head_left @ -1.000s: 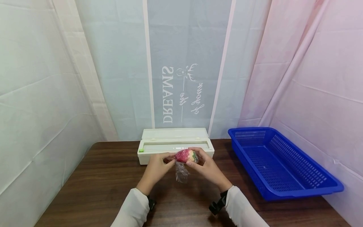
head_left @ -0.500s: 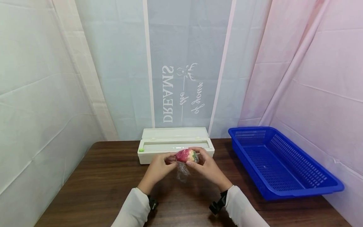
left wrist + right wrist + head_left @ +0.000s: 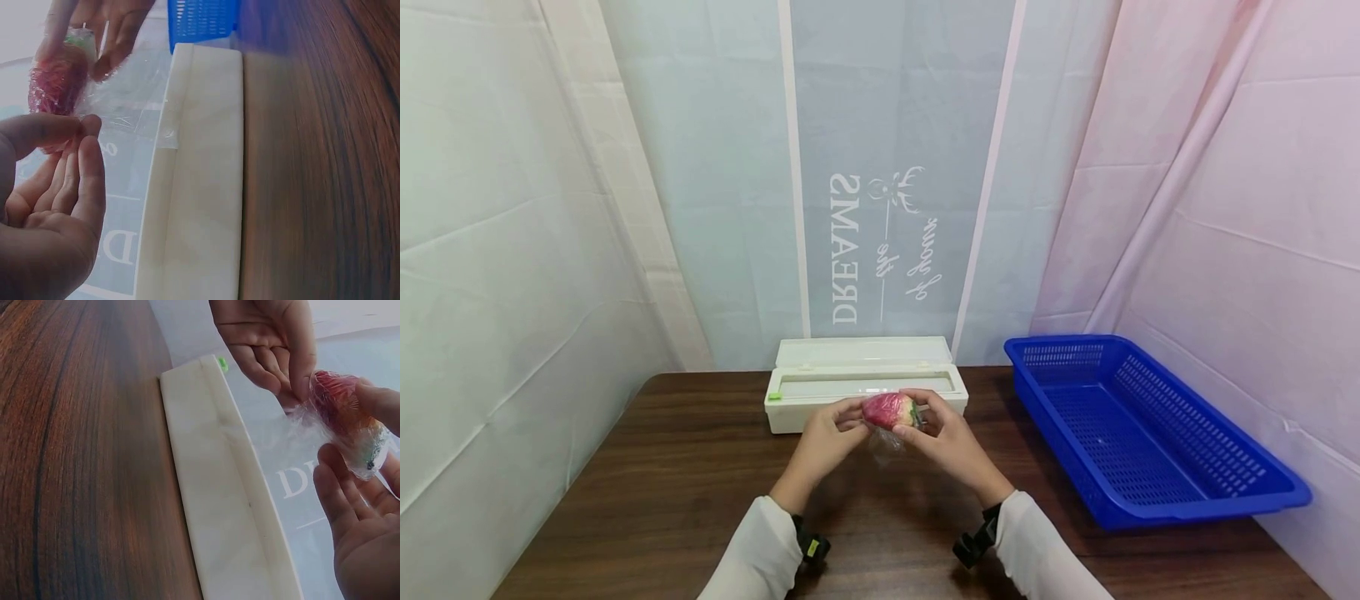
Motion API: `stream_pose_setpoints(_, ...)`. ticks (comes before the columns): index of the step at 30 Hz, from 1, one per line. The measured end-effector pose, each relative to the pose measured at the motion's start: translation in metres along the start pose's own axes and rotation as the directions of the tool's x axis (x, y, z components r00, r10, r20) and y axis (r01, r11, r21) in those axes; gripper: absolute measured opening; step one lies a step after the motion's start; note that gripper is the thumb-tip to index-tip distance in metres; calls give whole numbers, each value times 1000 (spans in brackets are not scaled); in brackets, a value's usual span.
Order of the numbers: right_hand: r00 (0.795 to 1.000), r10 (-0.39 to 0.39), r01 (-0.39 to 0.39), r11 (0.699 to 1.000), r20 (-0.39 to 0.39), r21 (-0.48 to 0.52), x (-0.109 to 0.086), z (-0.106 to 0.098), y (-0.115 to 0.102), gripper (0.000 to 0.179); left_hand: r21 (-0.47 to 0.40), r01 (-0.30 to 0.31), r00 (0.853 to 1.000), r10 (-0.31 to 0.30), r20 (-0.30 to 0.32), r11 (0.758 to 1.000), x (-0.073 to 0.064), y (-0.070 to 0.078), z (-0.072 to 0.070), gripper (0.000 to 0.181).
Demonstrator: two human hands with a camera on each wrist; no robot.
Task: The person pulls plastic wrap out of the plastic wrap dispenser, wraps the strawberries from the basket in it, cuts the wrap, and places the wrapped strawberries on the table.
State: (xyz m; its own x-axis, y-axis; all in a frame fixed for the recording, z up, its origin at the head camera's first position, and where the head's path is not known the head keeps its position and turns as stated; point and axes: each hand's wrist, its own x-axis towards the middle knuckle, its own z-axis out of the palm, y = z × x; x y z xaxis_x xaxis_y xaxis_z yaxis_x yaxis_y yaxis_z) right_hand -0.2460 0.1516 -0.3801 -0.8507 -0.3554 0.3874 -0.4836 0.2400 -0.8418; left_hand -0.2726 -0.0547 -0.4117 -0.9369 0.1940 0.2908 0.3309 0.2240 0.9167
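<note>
A red strawberry (image 3: 887, 410) with a cream band and green leaves is covered in shiny cling film (image 3: 887, 448), part of which hangs loose below it. My right hand (image 3: 953, 437) holds the strawberry by its leafy end, thumb on the near side and fingers on the far side. At the red tip, my left hand (image 3: 831, 433) pinches the film between thumb and fingers, as the left wrist view shows. In the right wrist view, the cling film (image 3: 306, 422) bunches beside the left fingertips. Both hands are raised in front of the long white cling film dispenser (image 3: 790, 417).
The dispenser's clear lid (image 3: 863, 352) stands raised at the back, and a green slider (image 3: 774, 397) sits at its left end. A blue perforated basket (image 3: 1150, 442) lies on the right of the dark wooden table (image 3: 662, 483). Printed cloth (image 3: 895, 125) hangs behind.
The loose film below the strawberry has gathered up and hangs shorter. My left wrist has turned and its fingers have shifted slightly at the tip, while my right hand keeps its place.
</note>
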Motion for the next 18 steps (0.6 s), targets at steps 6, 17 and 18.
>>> stream_pose_setpoints(6,999,-28,26,998,-31,-52,0,0,1,50,-167,74,992,-56,115,983,0,3,-2,44)
stream_pose_setpoints(17,998,-36,34,998,-43,-62,0,2,-1,50,-320,138,968,-59,244,937,-3,18,-6,44)
stream_pose_setpoints(18,998,-35,32,997,-44,-65,0,2,-1,50,-317,143,967,-64,246,938,-3,19,-6,43)
